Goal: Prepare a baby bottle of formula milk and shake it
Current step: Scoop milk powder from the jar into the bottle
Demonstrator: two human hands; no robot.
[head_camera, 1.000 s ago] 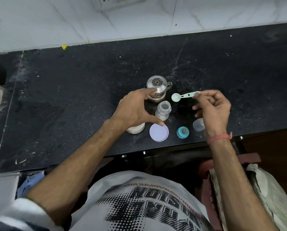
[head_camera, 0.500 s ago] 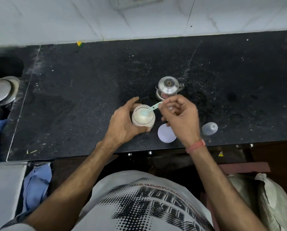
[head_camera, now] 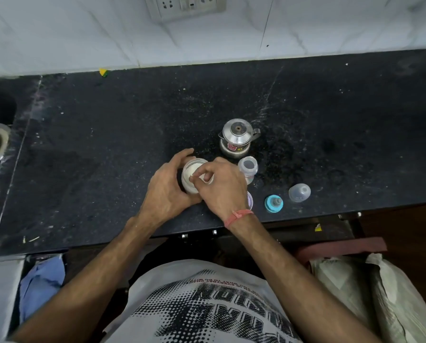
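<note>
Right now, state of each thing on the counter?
Powder jar: open, upright, held by left hand.
Right hand: fingers curled over jar mouth; scoop hidden.
Baby bottle: uncapped, upright.
Teat ring: off.
Clear cap: off.
Steel pot: lidded.

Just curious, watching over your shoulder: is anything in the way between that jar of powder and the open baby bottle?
Nothing visible. The baby bottle stands open beside the powder jar, just past the right hand working over the jar's mouth; only bare counter lies between them.
</note>
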